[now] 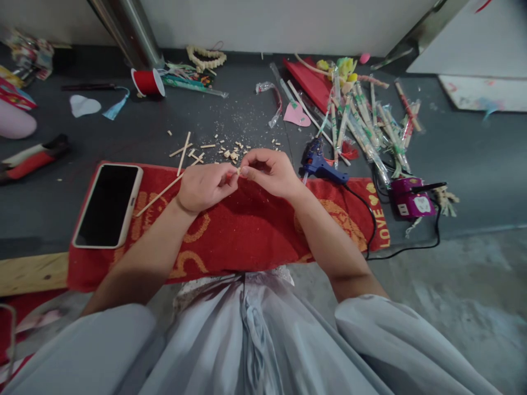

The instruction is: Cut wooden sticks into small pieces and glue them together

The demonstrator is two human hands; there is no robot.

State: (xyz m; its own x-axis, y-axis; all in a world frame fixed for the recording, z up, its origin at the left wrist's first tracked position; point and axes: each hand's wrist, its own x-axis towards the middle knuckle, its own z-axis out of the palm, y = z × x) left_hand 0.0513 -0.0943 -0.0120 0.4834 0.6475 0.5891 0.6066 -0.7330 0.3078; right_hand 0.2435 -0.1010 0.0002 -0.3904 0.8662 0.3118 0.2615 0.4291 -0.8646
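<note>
One tiny piece [239, 171] between hands [208, 186] [272, 173]

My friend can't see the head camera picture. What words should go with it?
A person's left hand and right hand pinch a tiny pale piece between them over a red towel. Little wooden bits lie beyond on a dark table, with a phone at the left and a blue glue gun and wrapped sticks at the right.
</note>
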